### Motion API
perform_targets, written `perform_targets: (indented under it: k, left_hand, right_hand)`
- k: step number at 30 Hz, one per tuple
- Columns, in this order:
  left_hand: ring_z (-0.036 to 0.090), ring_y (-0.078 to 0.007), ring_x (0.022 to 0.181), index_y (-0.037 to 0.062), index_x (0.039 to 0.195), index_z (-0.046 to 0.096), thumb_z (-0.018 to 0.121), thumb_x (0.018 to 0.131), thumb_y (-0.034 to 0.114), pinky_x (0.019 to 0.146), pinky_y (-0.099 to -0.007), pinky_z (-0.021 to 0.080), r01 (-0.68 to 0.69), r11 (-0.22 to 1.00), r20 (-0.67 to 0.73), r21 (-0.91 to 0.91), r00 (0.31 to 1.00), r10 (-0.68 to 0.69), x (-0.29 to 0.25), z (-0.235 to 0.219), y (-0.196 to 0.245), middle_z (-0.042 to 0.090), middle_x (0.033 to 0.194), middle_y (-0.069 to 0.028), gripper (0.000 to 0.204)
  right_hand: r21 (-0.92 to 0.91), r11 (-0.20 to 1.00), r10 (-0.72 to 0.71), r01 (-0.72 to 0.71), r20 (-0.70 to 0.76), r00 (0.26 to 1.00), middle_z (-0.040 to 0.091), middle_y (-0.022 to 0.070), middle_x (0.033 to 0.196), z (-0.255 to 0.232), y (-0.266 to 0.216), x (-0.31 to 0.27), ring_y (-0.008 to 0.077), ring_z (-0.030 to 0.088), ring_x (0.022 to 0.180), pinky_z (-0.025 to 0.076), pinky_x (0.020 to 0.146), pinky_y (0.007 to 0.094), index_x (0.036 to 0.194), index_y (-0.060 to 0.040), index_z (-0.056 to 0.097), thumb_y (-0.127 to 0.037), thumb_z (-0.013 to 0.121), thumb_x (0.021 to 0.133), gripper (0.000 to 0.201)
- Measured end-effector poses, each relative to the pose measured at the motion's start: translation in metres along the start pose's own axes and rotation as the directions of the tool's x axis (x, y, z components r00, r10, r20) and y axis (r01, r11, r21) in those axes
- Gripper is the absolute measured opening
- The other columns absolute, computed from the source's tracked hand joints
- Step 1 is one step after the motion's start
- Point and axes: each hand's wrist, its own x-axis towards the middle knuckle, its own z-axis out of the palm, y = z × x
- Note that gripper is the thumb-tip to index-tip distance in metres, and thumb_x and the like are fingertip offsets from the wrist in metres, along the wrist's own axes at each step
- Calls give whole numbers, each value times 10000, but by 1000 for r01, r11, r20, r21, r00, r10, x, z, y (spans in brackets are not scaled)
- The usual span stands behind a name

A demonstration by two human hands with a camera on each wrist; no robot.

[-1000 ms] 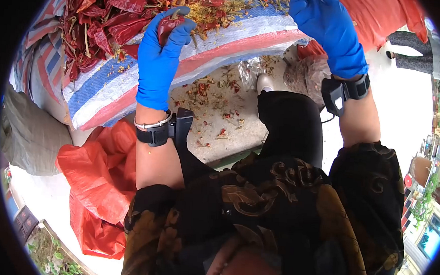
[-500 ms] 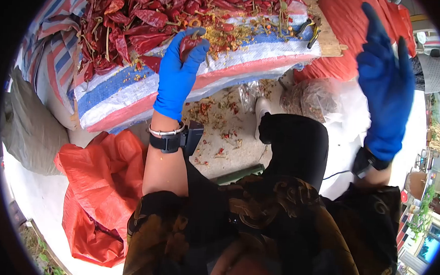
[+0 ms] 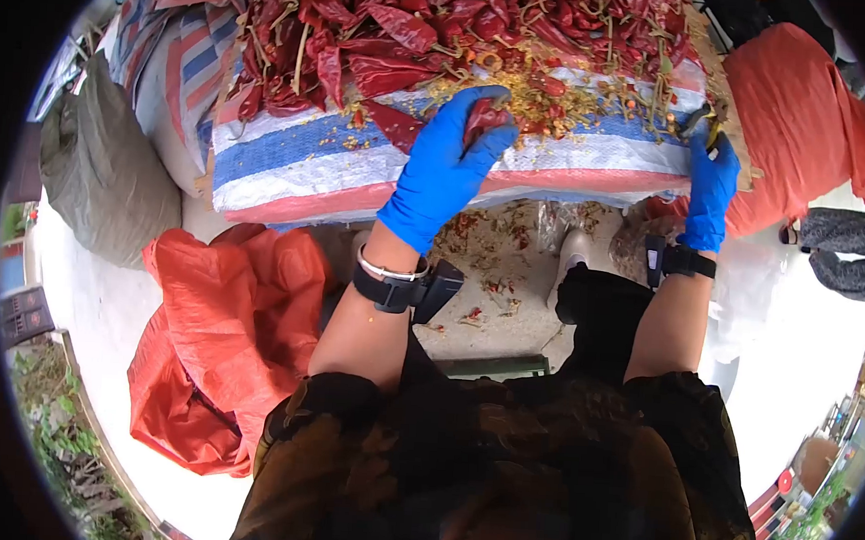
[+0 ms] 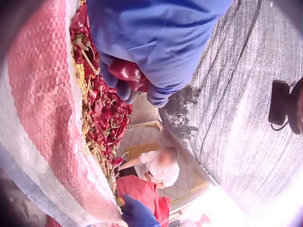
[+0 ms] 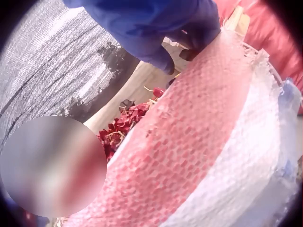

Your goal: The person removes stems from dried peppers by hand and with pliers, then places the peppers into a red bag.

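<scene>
In the head view my left hand (image 3: 448,168), in a blue glove, holds a dried red chili (image 3: 481,121) between thumb and fingers above the front of the striped sack cloth (image 3: 291,170). The left wrist view shows that chili's shiny side (image 4: 130,74) between the gloved fingers. My right hand (image 3: 713,192), also gloved, is at the cloth's right corner, its thumb and fingers round black-and-yellow snips (image 3: 714,130), which the glove partly hides. From the right wrist, the hand (image 5: 161,33) shows with thumb and fingers curled downward behind the cloth's edge.
A heap of dried chilies (image 3: 396,38) covers the back of the cloth, with yellow seeds (image 3: 573,111) before it. Red sacks stand at right (image 3: 792,123) and lower left (image 3: 244,329), a grey sack (image 3: 105,165) at far left. Another person (image 4: 161,168) is beyond the heap.
My right hand has swung from out at the right back to the cloth's corner and taken hold of the snips. My left hand still holds its chili. The head view has shifted.
</scene>
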Motion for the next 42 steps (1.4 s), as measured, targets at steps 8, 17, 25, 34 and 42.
perform_targets:
  k: [8, 17, 25, 34, 42]
  left_hand:
    - [551, -80, 769, 5, 1103, 515, 576, 858, 159, 686, -228, 452, 119, 987, -3, -103, 993, -120, 4, 5, -6, 623, 887, -36, 296]
    - [566, -97, 674, 28, 952, 605, 661, 784, 104, 608, -234, 465, 217, 936, 136, -276, 973, -186, -5, 17, 9, 635, 798, -47, 192]
    - [532, -119, 886, 38, 1050, 560, 701, 755, 225, 820, -245, 427, 477, 853, 782, -213, 606, -144, -59, 94, 30, 584, 964, -41, 377]
    - [529, -77, 859, 51, 1062, 568, 678, 782, 267, 775, -240, 438, 578, 770, 826, -270, 550, -123, -83, 106, 51, 600, 917, -6, 370]
    - [550, -104, 864, 29, 1042, 580, 652, 805, 207, 786, -259, 444, 579, 721, 870, -381, 488, 68, -84, 85, 54, 611, 929, -26, 305]
  right_hand:
    - [229, 954, 218, -194, -83, 973, 621, 195, 849, -5, 13, 7, 286, 596, 711, 463, 634, 319, 935, 8, 599, -175, 613, 731, 275]
    - [272, 958, -71, 92, -87, 994, 612, 96, 784, -55, -23, -13, 203, 586, 702, 479, 656, 289, 899, 14, 586, -79, 562, 804, 135]
    - [918, -396, 34, -27, 44, 998, 522, 67, 758, -59, -82, 8, 133, 499, 640, 462, 602, 255, 868, -21, 489, -97, 448, 895, 90]
    - [979, -202, 177, 23, 13, 984, 460, 20, 687, -77, -178, -18, 104, 439, 587, 416, 549, 213, 787, -50, 488, -43, 438, 858, 87]
    - [1000, 13, -64, 11, -10, 998, 472, 26, 709, -57, -198, -55, 108, 449, 606, 403, 545, 214, 840, -32, 500, -32, 434, 826, 68]
